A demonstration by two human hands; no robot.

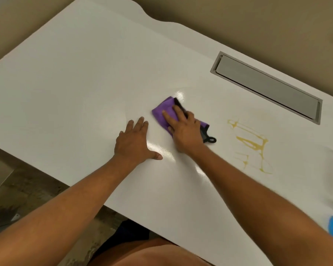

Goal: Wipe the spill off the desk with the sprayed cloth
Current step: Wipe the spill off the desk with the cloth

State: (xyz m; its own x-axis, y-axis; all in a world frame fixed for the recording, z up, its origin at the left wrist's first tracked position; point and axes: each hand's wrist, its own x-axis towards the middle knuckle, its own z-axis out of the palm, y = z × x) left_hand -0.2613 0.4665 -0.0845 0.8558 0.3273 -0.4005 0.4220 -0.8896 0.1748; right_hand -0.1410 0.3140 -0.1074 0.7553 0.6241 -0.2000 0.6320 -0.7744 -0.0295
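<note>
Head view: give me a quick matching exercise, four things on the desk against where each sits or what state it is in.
Things:
1. purple cloth
2. yellow spill
3. left hand
4. grey cable hatch

Places or states:
A. flat on bare desk, palm down, holding nothing
B. set into the desk near its far edge, lid closed
C. pressed under the right hand
D. streaked on the surface, right of the cloth, not under it

Pairs: 1-C, 2-D, 3-A, 4-B
</note>
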